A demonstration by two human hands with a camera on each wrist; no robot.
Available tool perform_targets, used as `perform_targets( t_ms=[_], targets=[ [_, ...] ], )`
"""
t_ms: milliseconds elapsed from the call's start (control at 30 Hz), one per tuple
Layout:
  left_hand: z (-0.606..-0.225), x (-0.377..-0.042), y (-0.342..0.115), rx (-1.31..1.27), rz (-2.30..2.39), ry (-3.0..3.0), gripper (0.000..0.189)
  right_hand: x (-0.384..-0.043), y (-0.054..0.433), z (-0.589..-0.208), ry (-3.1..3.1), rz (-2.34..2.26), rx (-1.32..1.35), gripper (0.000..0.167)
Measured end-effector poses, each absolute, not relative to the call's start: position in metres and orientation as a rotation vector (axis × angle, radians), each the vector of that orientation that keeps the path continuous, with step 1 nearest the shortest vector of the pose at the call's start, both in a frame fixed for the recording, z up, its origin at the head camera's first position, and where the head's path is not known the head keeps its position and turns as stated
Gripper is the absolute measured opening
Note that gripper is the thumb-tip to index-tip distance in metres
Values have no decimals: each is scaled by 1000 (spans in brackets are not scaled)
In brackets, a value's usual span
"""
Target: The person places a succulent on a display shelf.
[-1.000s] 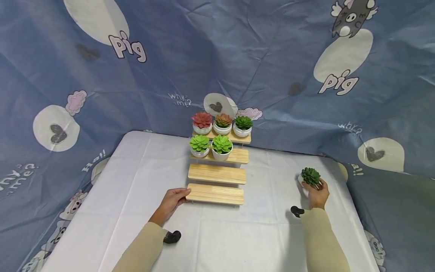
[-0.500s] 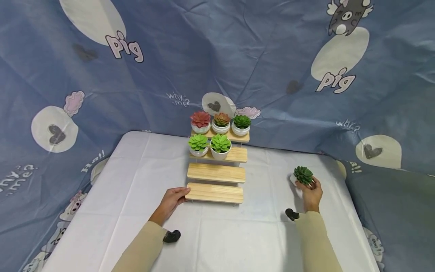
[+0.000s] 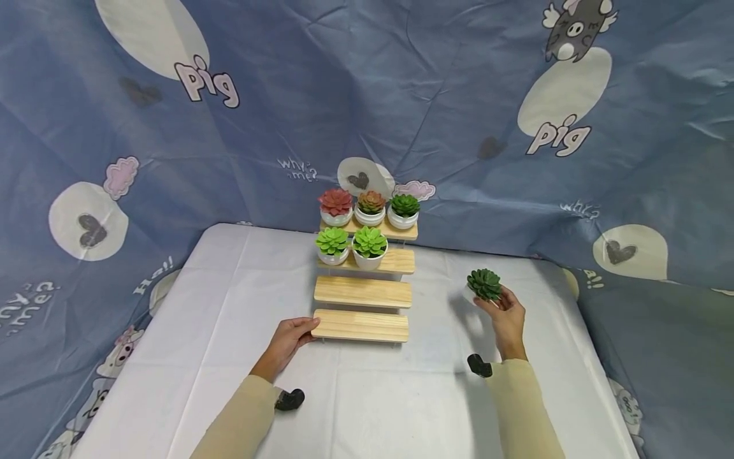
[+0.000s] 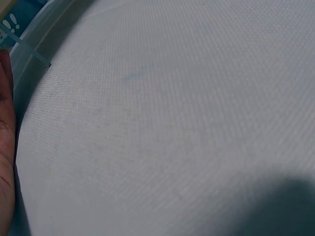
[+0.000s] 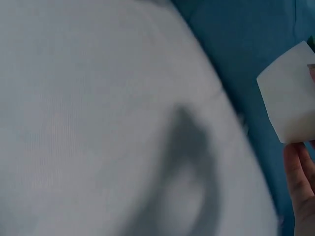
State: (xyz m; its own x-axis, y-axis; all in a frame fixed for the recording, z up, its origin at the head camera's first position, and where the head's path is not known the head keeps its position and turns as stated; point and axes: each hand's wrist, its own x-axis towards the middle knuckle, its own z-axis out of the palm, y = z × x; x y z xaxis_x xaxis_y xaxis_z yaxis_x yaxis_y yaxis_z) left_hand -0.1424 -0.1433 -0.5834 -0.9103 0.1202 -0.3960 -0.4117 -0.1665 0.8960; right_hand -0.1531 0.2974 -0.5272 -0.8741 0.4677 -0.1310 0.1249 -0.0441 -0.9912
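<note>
In the head view my right hand (image 3: 504,319) holds a dark green potted succulent (image 3: 484,284) above the table, to the right of a stepped wooden stand. The right wrist view shows its white pot (image 5: 288,98) between the fingers, with the leaves mostly out of frame. My left hand (image 3: 289,338) grips the left end of the stand's lowest shelf (image 3: 361,326), thumb on top. In the left wrist view only an edge of the left hand (image 4: 6,147) shows.
The top shelf (image 3: 410,233) bears a red succulent (image 3: 336,203), an orange-brown one (image 3: 371,203) and a green one (image 3: 404,205). Two light green succulents (image 3: 369,242) stand on the second shelf (image 3: 401,260). A blue patterned cloth (image 3: 459,127) hangs behind the white table (image 3: 241,287).
My right hand has carried the dark green succulent leftward toward the stand and raised it from the table. The left hand stays on the lowest shelf.
</note>
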Motion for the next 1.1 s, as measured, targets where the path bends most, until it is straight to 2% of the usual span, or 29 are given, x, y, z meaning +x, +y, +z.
perform_targets(
  t_ms=[667,1100],
  targets=[
    [-586,-143,-142,-322,2156,1748,35,-182,226,-467,-2087,2235,-104,64],
    [-583,-141,-143,-326,2141,1767,35,-202,197,-452,-2197,2247,-3,66]
  ],
)
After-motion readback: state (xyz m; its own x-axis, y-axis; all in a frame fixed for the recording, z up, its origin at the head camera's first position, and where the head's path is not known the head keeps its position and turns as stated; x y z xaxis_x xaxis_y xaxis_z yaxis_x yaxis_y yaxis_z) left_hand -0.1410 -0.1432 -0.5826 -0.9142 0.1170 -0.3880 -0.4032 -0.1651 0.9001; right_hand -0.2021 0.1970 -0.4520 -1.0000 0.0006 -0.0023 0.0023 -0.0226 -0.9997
